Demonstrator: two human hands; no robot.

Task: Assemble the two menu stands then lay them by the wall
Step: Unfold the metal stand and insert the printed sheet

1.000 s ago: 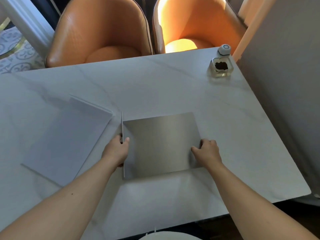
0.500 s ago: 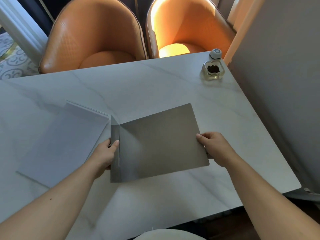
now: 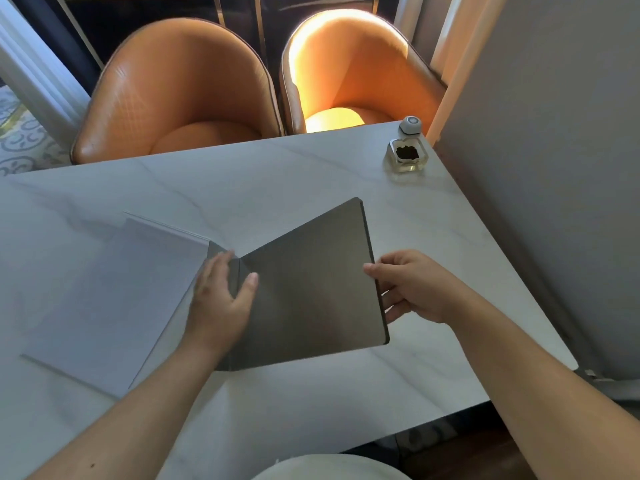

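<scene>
A grey metal menu stand, a flat plate with a narrow folded flap along its left side, is lifted and tilted over the marble table. My left hand grips it at the fold, thumb on the plate and fingers over the flap. My right hand pinches its right edge. To the left, a pale grey-white second stand or sheet stack lies flat on the table, partly under the flap and my left forearm.
A small glass jar with dark contents and a white round cap stand at the table's far right corner. The grey wall runs along the right side. Two orange chairs face the far edge.
The metal stand has been raised off the table and tilted, its right edge higher. My left hand has shifted over the fold; my right hand now pinches the right edge.
</scene>
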